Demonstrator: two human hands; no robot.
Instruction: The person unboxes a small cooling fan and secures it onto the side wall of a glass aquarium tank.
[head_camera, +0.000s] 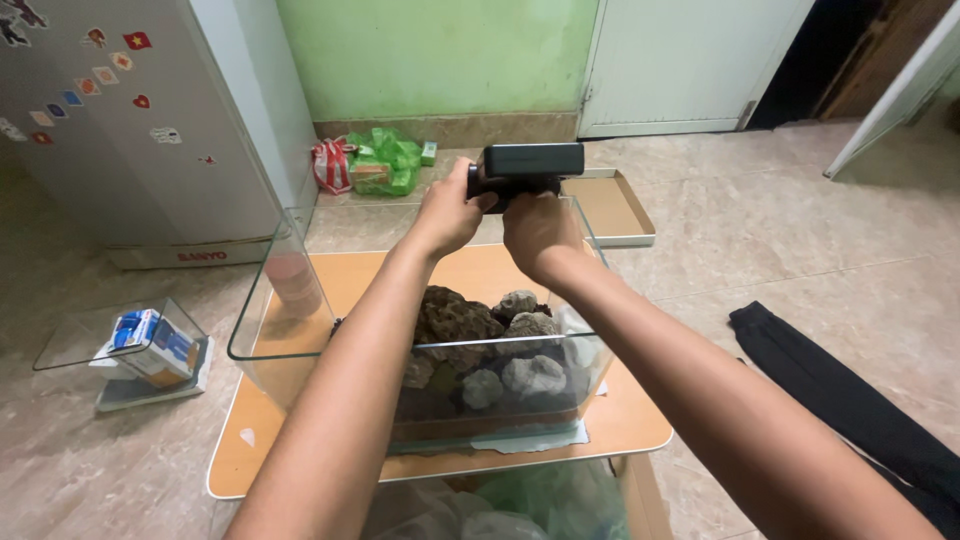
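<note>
Both my hands hold a black box-shaped device (533, 160) up at the far rim of a clear glass tank (262, 310). My left hand (447, 212) grips its left end and my right hand (538, 228) holds it from below. My forearms reach across the top of the tank. Inside it lie several brown and grey rocks (497, 350) on dark gravel. The tank stands on a low table (620, 420) with a light wooden top.
A grey fridge (140, 120) with stickers stands at the left. A small glass tank (120, 345) with a blue-and-white box sits on the floor. Green bags (385, 160) lie by the wall, a cardboard tray (612, 208) behind the table, dark cloth (850, 400) at right.
</note>
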